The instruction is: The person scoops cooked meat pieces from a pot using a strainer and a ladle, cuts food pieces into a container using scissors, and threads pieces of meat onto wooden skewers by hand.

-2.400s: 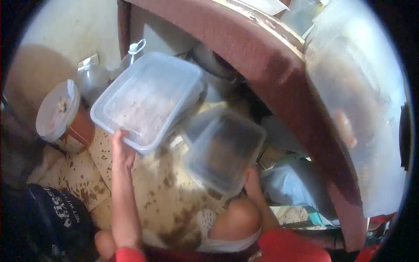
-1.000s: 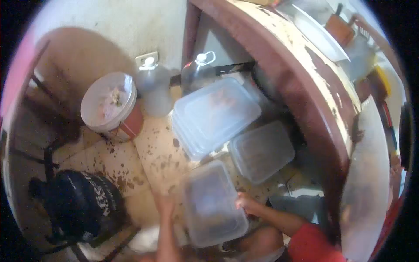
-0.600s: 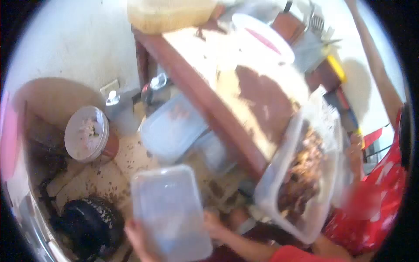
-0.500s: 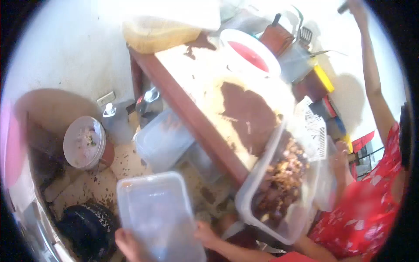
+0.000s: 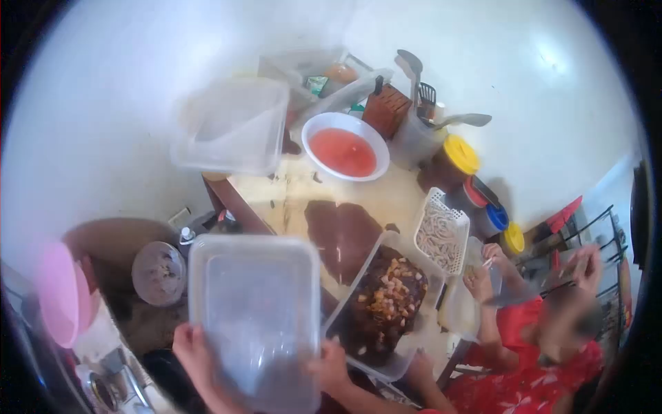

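Both hands are closed on the sides of a tub [image 5: 256, 293]: the left hand [image 5: 196, 353] has its left edge, the right hand [image 5: 329, 366] its right, the latter blurred. The tub is at the near left of the table, raised in front of the body.

Since both grips are on the near half, the far end could dip if either one loosens; smooth plastic and damp fingers would be the likely cause. A swing to the right might knock the bin [image 5: 389, 303] of dark food topped with pale chopped bits, which is just beside the right hand. Whether tub and bin touch, I cannot tell. A hard bump to the table could also slop the red liquid [image 5: 341, 152] in the bowl [image 5: 345, 177].

Worn cream and brown patches mark the table [image 5: 276, 200]. A white basket [image 5: 460, 243] of pale strips is right of the bin, near a co-worker in a red shirt [image 5: 545, 376]. Farther off are a knife block [image 5: 386, 109], a utensil holder [image 5: 416, 141] and lidded jars [image 5: 460, 154], all before a pale wall [image 5: 496, 55]. At left, lower down, are a bucket [image 5: 160, 274] and a pink basin [image 5: 63, 293].
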The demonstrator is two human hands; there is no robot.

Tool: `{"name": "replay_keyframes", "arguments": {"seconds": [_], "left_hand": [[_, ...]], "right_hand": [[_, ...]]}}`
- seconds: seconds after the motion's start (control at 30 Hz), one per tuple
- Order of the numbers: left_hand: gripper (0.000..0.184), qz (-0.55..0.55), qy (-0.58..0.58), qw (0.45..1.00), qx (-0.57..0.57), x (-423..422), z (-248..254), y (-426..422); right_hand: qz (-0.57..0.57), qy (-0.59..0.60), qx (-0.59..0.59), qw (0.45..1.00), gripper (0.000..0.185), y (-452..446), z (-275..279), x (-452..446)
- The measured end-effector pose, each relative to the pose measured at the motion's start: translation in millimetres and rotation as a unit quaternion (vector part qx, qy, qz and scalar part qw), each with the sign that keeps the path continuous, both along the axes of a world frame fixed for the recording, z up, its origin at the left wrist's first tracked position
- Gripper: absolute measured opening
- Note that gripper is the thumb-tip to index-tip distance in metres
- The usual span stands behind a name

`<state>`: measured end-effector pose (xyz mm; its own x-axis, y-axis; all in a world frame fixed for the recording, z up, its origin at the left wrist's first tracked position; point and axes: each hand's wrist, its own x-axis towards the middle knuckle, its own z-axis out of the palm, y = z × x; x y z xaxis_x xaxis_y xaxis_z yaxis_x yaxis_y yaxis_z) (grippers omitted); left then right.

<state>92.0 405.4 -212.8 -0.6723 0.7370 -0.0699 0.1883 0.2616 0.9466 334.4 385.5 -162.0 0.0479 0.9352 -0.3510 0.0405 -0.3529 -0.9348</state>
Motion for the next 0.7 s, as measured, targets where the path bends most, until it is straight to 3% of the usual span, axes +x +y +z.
{"name": "replay_keyframes", "arguments": {"seconds": [0.1, 0.17, 0.23, 0.27, 0.37, 0.4, 0.5, 0.6, 0.7], "left_hand": [[0.013, -0.08, 0.073, 0.992, -0.062, 22, 71, 59], [0.019, -0.177, 0.288, 0.935, -0.11, 12, 57, 103], [0.026, -0.174, 0.296, 0.927, -0.15, 33, 69, 138], [0.025, -0.204, 0.321, 0.914, -0.141, 31, 47, 154], [0.024, -0.273, 0.343, 0.892, -0.109, 43, 42, 203], [0.024, -0.294, 0.338, 0.888, -0.102, 51, 43, 216], [0.023, -0.316, 0.371, 0.873, -0.031, 61, 16, 264], [0.027, -0.393, 0.366, 0.836, -0.111, 72, 1, 302], [0.027, -0.434, 0.348, 0.823, -0.118, 84, -7, 324]], "right_hand": [[-0.088, -0.014, -0.036, 0.995, 0.024, 21, 15, 7], [-0.175, 0.097, -0.085, 0.976, 0.023, 37, -37, 14], [-0.177, 0.128, -0.142, 0.966, 0.023, 58, -18, 24], [-0.182, 0.143, -0.167, 0.958, 0.023, 69, -10, 30], [-0.18, 0.157, -0.135, 0.962, 0.024, 91, -8, 36], [-0.165, 0.144, -0.185, 0.958, 0.027, 99, -11, 36], [-0.096, -0.085, -0.151, 0.98, 0.021, 113, -47, 37], [-0.145, -0.237, -0.158, 0.947, 0.027, 133, -21, 37], [-0.143, -0.239, -0.207, 0.938, 0.028, 145, -20, 42]]}}
